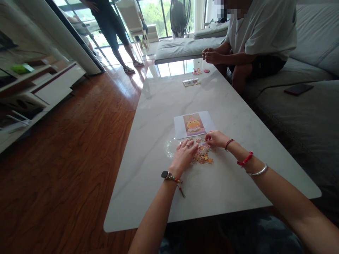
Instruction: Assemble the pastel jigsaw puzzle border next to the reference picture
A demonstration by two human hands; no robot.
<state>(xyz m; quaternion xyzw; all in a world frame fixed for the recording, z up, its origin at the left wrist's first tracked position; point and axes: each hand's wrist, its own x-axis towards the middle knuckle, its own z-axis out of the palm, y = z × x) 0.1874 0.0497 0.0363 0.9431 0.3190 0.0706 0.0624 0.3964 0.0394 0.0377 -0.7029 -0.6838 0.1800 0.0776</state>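
A loose heap of small jigsaw puzzle pieces (203,157), orange, yellow and pinkish, lies on the white marble-look table (159,106). My left hand (184,154) rests at the heap's left side, palm down, its fingers stretched out over the nearest pieces. At the upper right of the heap, my right hand (216,139) has its fingers bent and the tips together; whatever they pinch is too small to make out. Just beyond both hands lies a white sheet (179,127) with a printed picture (194,124) of an orange cartoon figure.
Farther along the table are a clear packet (191,82) and a small group of puzzle pieces (197,71). A seated person (265,35) has hands together near the far end. Another person (109,28) stands at the left. A phone (298,89) lies on the sofa.
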